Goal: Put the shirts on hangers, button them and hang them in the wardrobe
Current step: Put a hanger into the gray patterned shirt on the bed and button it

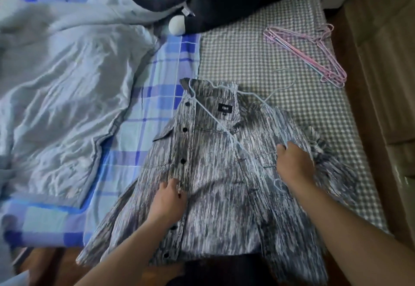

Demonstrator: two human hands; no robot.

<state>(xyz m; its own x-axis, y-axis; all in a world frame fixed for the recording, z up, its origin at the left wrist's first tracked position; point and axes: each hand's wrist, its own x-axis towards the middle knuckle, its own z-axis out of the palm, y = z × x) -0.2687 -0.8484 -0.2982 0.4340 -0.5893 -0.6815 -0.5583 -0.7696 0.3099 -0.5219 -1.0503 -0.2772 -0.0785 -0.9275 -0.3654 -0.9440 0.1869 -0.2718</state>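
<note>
Both forearms reach in from the near edge: the left hand (167,198) pinches the button placket of the shirt (215,173), fingers curled on the cloth beside a dark button, while the right hand (294,162) grips the other front panel together with an arm of the pale blue hanger (213,115), which lies slantwise across the open collar with its hook pointing off over the checked blanket (247,56). That shirt lies face up and unbuttoned at the bed's near edge. To do this step well, I judge the hanger's arm should slide fully into the shoulder under the right panel before any button is closed, the left hand keeping the placket flat. Spare pink hangers (310,54) lie well apart, toward the far right
</note>
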